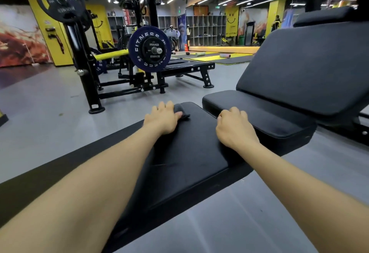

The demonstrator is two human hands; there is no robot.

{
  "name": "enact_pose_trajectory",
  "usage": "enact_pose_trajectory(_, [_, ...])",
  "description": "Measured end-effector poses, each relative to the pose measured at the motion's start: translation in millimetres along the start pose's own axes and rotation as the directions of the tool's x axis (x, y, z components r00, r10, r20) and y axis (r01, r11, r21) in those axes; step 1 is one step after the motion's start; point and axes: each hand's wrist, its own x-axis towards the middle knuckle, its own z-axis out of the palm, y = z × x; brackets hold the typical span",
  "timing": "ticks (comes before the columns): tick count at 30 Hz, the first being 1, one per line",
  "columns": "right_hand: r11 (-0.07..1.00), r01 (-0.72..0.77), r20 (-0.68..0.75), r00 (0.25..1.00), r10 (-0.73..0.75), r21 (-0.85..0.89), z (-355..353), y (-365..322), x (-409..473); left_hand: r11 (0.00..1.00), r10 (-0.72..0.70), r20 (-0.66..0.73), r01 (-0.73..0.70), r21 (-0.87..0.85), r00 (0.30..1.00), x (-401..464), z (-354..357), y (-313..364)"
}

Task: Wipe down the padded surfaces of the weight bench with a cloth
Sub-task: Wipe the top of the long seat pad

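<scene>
A black padded weight bench stretches away from me: a near flat pad [191,152], a small seat pad [257,116] beyond it, and a raised backrest pad [307,68] at the right. My left hand [161,118] lies on a dark grey cloth [182,110] at the far left corner of the near pad, fingers spread over it. At the far right edge of that pad, beside the gap to the seat pad, my right hand [234,126] rests with its fingers curled over the edge.
A black rack [85,68] with a loaded barbell and a blue plate [149,48] stands on the grey floor at the left, a low platform [185,68] behind it. Yellow and black mats [219,57] and shelving lie at the back.
</scene>
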Motion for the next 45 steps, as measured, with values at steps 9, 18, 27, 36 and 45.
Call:
enact_pose_trajectory(9, [0.995,0.008,-0.019,1.000,-0.010,-0.104,-1.5,-10.5,5.1,0.987,0.155,0.091,-0.158,0.027,0.984,-26.7,-5.3,-9.3])
enact_pose_trajectory(18, [0.998,-0.039,-0.015,0.999,0.038,-0.046,14.3,-19.1,27.3,0.998,-0.057,0.028,0.058,-0.008,0.998,42.4,2.0,-42.1])
enact_pose_trajectory(27, [0.992,0.030,-0.062,0.997,-0.038,-0.122,17.4,-16.4,20.3,0.998,0.034,0.075,-0.038,0.058,0.997,14.8,1.3,-54.1])
enact_pose_trajectory(36, [0.995,0.017,-0.067,0.997,-0.023,-0.098,15.7,-21.3,19.8,0.985,-0.175,-0.012,0.174,-0.007,0.985,48.6,6.2,-68.2])
enact_pose_trajectory(45, [0.993,0.013,-0.087,0.996,-0.023,-0.114,16.5,-19.8,19.9,0.996,-0.001,0.012,0.000,0.085,1.000,14.1,3.2,-69.5])
